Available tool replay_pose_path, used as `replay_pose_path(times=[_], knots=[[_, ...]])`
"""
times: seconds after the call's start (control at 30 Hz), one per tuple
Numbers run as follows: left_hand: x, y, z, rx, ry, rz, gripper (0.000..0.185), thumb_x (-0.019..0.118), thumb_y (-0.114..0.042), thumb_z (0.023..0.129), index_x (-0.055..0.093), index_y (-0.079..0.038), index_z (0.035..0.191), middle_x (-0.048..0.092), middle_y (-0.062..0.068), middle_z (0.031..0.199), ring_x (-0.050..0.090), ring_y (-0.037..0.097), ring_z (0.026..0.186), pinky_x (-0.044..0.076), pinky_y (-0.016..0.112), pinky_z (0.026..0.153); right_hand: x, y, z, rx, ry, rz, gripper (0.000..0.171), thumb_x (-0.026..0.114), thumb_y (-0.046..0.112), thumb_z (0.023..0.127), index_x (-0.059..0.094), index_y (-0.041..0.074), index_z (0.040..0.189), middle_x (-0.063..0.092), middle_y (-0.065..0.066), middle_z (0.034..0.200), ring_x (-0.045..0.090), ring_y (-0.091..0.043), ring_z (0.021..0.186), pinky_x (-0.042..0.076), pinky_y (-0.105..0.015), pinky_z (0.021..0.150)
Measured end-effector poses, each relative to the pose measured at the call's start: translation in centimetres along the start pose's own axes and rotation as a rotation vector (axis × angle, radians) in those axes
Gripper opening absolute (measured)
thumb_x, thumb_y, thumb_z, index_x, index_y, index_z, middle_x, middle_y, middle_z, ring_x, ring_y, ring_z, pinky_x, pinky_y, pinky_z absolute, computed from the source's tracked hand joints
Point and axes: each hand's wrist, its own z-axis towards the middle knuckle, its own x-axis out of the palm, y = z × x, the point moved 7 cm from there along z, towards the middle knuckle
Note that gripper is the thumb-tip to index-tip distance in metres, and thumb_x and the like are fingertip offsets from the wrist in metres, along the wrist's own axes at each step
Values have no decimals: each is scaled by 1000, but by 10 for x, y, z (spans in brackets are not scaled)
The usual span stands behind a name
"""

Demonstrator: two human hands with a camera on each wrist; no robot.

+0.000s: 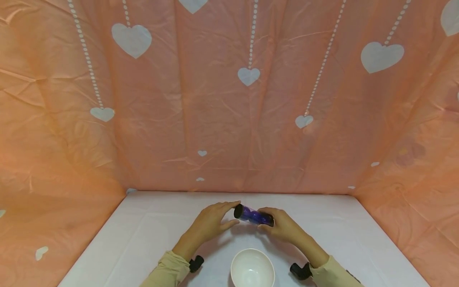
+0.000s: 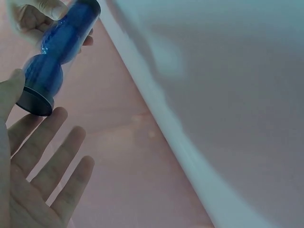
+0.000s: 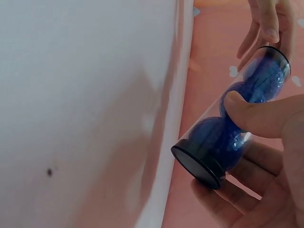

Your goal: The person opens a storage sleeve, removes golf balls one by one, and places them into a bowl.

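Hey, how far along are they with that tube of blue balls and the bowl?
Early on. The right hand grips the clear tube, held level above the white table. The left hand is at its black cap, fingers straight; the cap looks still on. The blue balls remain inside, and the white bowl looks empty.

Table (image 1: 143,239) is covered w/ a white cloth, walled in by pink heart-print sheeting. A white bowl (image 1: 252,269) is set at the near edge, approx. centre.
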Motion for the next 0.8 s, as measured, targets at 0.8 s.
replay_pose_path(times=[0.8], knots=[[-3,-1,4,47,-58,-302,48,81,-22,99,67,-7,142,77,6,124,75,23,105,63,38,93,-6,10,-10,-81,-1,59,40,79,16,99,67,2,135,73,-12,128,70,-28,115,59,-50,101]])
